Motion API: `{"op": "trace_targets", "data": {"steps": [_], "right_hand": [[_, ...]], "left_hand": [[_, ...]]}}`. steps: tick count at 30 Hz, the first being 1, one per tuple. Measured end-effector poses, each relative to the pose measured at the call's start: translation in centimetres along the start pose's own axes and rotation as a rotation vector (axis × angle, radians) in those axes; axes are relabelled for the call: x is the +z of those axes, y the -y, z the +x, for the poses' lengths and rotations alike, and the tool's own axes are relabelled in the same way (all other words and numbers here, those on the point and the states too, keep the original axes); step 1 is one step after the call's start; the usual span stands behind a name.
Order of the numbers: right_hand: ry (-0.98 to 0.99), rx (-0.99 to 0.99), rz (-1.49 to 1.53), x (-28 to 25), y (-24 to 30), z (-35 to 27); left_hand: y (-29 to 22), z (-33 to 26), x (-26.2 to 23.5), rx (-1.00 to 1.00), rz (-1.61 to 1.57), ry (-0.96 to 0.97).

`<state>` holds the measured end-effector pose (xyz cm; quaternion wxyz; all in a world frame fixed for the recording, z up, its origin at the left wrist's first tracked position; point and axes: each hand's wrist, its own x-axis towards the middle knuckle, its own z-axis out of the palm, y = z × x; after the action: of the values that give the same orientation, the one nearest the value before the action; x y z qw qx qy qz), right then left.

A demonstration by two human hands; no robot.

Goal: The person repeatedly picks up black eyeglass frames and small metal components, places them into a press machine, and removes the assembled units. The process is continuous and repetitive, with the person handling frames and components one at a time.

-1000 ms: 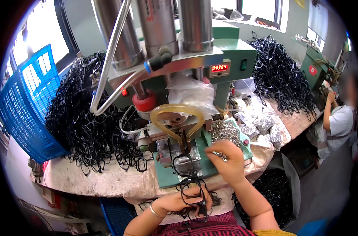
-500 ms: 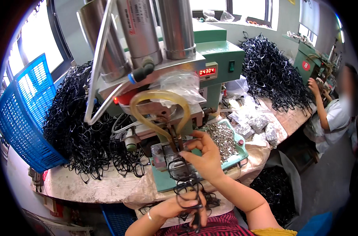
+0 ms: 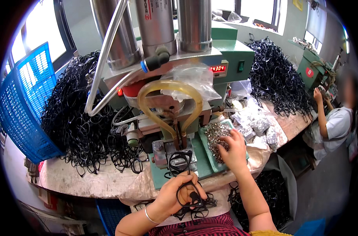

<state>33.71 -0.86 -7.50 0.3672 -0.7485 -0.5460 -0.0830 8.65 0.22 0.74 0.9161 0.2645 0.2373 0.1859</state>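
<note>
Black eyeglass frames [image 3: 189, 193] are gripped in my left hand [image 3: 169, 195], which is closed in front of the machine's green base [image 3: 160, 179]. The upper rim of the held frames reaches the metal fixture [image 3: 162, 151] under the paired copper-coloured tips [image 3: 180, 141]. To the right, my right hand [image 3: 235, 153] is over a green tray [image 3: 209, 159] of small shiny metal pieces [image 3: 214, 133]. Its fingers are apart and bent toward the pieces, and no piece shows between them. A yellowish tube [image 3: 143, 96] loops above the fixture.
Heaps of black eyeglass frames [image 3: 71, 122] lie left and far right, beside a tilted blue basket [image 3: 23, 114]. Steel cylinders [image 3: 157, 27] rise above the machine. Bags of metal pieces [image 3: 259, 125] sit behind the tray. A person [image 3: 334, 122] works at another machine far right.
My right hand has moved from beside the machine's tips to the right, over the tray. My left hand has risen toward the fixture with the eyeglass frames. The view has shifted slightly.
</note>
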Motion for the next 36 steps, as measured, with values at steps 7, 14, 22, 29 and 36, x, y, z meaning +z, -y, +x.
{"op": "trace_targets", "data": {"steps": [7,14,22,29,36], "right_hand": [[-0.098,-0.123,0.137,1.0,-0.1,-0.3],[-0.002,-0.417,-0.086,2.5,-0.7,2.3],[-0.136,-0.191,0.199,0.3,-1.0,0.8],[-0.159,-0.108,0.324,-0.6,0.9,1.2],[-0.152,0.034,0.461,-0.4,-0.4,0.9]], "left_hand": [[0.4,-0.1,0.1,0.028,0.011,-0.04],[2.7,-1.3,-3.3,0.043,0.061,0.086],[-0.7,-9.2,-12.9,0.987,0.689,-0.904],[-7.5,-8.0,-19.6,0.821,1.58,-1.295],[-11.1,-4.8,-21.8,1.436,1.328,-1.2]]}}
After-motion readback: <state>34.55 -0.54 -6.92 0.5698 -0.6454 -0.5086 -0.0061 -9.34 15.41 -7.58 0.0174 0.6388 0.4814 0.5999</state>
